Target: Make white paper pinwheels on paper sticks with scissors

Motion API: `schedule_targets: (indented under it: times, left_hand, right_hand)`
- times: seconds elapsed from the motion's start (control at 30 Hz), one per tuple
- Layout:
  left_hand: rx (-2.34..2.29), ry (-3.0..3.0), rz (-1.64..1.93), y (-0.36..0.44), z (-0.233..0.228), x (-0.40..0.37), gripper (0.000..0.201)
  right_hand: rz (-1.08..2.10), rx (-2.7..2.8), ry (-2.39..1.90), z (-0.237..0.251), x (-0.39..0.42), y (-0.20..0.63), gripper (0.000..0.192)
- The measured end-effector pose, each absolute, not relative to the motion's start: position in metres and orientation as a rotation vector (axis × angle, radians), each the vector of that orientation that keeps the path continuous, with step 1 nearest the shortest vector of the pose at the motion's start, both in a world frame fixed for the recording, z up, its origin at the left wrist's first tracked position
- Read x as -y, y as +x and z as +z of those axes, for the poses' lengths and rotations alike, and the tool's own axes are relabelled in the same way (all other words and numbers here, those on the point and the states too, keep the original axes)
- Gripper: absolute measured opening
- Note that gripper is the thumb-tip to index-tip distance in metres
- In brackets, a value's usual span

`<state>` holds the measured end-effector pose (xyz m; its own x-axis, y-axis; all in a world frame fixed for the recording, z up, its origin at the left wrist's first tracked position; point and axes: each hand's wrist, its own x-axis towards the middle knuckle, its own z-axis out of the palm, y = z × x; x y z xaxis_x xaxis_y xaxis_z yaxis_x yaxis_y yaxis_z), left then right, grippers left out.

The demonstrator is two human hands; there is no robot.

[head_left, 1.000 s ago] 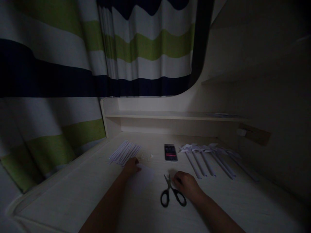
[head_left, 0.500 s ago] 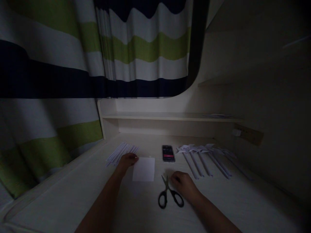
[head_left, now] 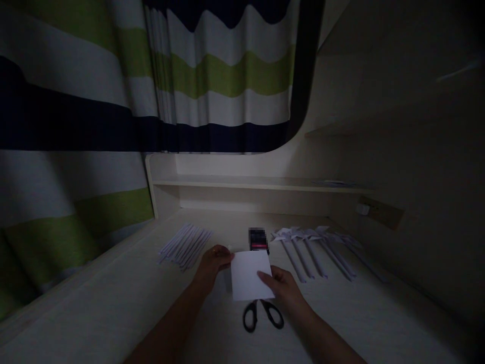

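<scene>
A square sheet of white paper [head_left: 248, 278] is held up between my two hands over the desk. My left hand [head_left: 215, 262] pinches its upper left edge between thumb and fingers. At the right edge, my right hand [head_left: 281, 280] grips it with the thumb lying across the front. Below the sheet, the black handles of a pair of scissors [head_left: 250, 317] show on the desk; the paper hides the blades. Behind the sheet lies a dark phone-like object [head_left: 258, 238], blurred and partly covered.
Several thin rolled paper sticks [head_left: 185, 245] lie in a pile at the left. On the right, several paper pinwheels on sticks [head_left: 303, 247] lie in a row. A shelf [head_left: 242, 184] runs along the back of the desk, and a striped curtain [head_left: 76, 177] hangs at the left.
The paper has moved right and up off the desk, now covering the scissor blades. My right hand has shifted from beside the scissors to take hold of its right edge.
</scene>
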<state>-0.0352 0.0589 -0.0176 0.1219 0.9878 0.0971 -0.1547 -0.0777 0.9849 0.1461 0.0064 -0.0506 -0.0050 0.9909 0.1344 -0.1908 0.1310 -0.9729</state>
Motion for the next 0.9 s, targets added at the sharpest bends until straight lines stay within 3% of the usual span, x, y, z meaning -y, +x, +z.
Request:
schedule_targets:
  times: [0.27,0.4,0.53,0.63,0.8,0.9]
  left_hand:
    - [-0.880,1.095,1.298,-0.025,-0.027,-0.059,0.030]
    - [-0.810,1.157,1.086,-0.009,-0.029,-0.043,0.043]
    - [-0.794,1.293,0.847,0.005,-0.034,-0.026,0.037]
    - [-0.889,1.300,0.876,0.008,-0.040,-0.025,0.032]
    - [-1.041,1.212,1.067,-0.002,-0.044,-0.040,0.028]
    - [-1.091,1.148,1.171,-0.008,-0.044,-0.047,0.028]
  right_hand:
    - [1.166,0.961,-0.995,-0.046,-0.007,0.155,0.034]
    - [1.109,0.888,-0.998,-0.044,-0.007,0.159,0.029]
    - [1.115,0.854,-1.005,-0.040,-0.005,0.159,0.030]
    - [1.133,0.921,-1.014,-0.039,-0.004,0.157,0.033]
    - [0.795,1.223,-1.205,-0.039,-0.004,0.163,0.039]
    - [0.540,1.618,-1.484,-0.039,0.000,0.163,0.031]
